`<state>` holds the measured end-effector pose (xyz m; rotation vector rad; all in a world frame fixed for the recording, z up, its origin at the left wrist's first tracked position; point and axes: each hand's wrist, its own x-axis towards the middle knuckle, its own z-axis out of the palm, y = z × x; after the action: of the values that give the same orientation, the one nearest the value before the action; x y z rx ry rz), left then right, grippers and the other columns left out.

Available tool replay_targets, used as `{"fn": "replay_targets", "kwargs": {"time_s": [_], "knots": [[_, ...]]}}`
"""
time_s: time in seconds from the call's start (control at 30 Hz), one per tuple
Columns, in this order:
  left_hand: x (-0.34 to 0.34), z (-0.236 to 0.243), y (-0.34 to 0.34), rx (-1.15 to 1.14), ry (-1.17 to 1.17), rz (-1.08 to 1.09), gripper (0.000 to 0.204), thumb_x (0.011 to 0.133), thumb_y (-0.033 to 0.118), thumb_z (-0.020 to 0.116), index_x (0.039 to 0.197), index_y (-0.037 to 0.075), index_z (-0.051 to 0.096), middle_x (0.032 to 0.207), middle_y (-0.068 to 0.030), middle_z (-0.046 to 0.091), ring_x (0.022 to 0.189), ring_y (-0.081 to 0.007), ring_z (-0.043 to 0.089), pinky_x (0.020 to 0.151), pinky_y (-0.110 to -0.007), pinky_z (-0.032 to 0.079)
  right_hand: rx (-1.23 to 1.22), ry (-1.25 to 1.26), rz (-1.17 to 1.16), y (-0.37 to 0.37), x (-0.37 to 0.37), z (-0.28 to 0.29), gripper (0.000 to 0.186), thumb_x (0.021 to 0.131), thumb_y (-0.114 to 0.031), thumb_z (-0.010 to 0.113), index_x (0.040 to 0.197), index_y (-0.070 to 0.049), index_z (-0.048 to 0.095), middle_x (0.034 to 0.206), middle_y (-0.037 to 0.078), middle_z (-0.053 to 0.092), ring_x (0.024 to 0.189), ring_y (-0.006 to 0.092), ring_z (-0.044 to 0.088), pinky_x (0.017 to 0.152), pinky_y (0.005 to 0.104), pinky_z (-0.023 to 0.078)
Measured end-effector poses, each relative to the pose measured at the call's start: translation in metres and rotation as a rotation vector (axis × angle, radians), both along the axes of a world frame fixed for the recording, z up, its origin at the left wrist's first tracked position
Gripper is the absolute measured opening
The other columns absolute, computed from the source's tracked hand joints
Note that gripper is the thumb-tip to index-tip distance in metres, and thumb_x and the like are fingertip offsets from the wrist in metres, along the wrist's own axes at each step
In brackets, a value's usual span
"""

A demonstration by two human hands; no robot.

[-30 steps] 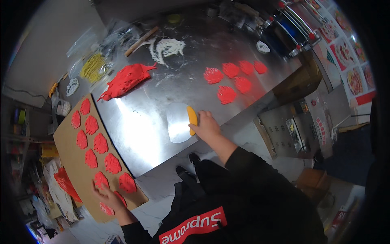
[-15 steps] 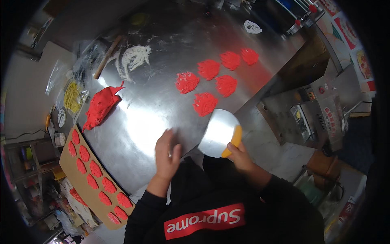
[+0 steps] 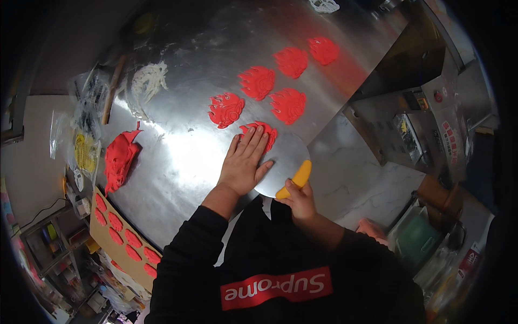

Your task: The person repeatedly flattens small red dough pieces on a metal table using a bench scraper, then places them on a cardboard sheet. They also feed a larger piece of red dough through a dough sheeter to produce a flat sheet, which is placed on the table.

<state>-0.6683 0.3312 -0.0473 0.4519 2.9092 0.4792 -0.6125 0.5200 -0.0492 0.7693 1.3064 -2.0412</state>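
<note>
My left hand (image 3: 244,166) lies flat, fingers stretched out, over the near red patterned dough piece (image 3: 270,139) and partly hides it. A dough scraper (image 3: 284,156) with a broad rounded metal blade and yellow handle is gripped in my right hand (image 3: 300,201). Its blade lies low on the steel table, with its edge at that same piece; whether it has slid beneath cannot be seen. Farther off lie more flame-edged red pieces, among them one at the left (image 3: 226,110) and one at the right (image 3: 288,106).
Left on the steel table (image 3: 186,116) sits a red dough lump (image 3: 121,159), with a rolling pin (image 3: 114,89) and white powder (image 3: 148,89) behind it. A brown board (image 3: 120,248) bearing several red pieces is at lower left. The table's edge runs along the right.
My left hand has moved forward and right onto the near red piece. The scraper has turned and tipped toward that piece. The view has shifted too.
</note>
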Motion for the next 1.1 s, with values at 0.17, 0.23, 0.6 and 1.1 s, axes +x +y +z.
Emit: {"fn": "replay_targets", "kwargs": {"time_s": [0.17,0.23,0.6,1.1], "knots": [[0.001,0.0,0.002,-0.019,-0.001,0.002,0.066,0.092,0.047,0.043,0.144,0.008,0.031,0.151,-0.0089,0.027,0.141,-0.0236,0.02,0.114,-0.046,0.014,-0.023,0.029,-0.055,-0.014,0.002,0.002,0.042,0.094,-0.02,0.054,0.127,-0.002,0.035,0.119,0.013,0.05,0.104,0.0249,0.058,0.08,0.0401,0.056],[0.001,0.001,0.002,-0.013,-0.01,-0.001,0.067,0.092,0.048,0.043,0.145,0.008,0.03,0.151,-0.0092,0.027,0.141,-0.0236,0.02,0.114,-0.046,0.014,-0.032,0.008,-0.096,-0.024,0.003,0.001,0.042,0.094,-0.019,0.055,0.127,-0.001,0.036,0.119,0.013,0.051,0.104,0.0252,0.058,0.079,0.0402,0.056],[-0.001,0.006,0.001,0.01,-0.093,0.003,0.069,0.093,0.05,0.039,0.146,0.006,0.027,0.153,-0.0099,0.023,0.143,-0.0239,0.016,0.114,-0.048,0.011,-0.099,0.005,-0.044,-0.041,-0.006,0.006,0.041,0.094,-0.013,0.053,0.131,-0.004,0.037,0.12,0.01,0.051,0.104,0.0217,0.058,0.08,0.0398,0.056],[-0.007,0.054,0.008,0.223,-0.173,0.159,0.07,0.093,0.047,0.04,0.146,0.005,0.024,0.153,-0.0149,0.019,0.143,-0.0298,0.013,0.112,-0.055,0.004,-0.191,0.315,0.015,-0.043,-0.011,0.019,0.031,0.094,-0.007,0.053,0.123,-0.001,0.043,0.109,0.005,0.054,0.097,0.0106,0.056,0.083,0.0262,0.049]]}}
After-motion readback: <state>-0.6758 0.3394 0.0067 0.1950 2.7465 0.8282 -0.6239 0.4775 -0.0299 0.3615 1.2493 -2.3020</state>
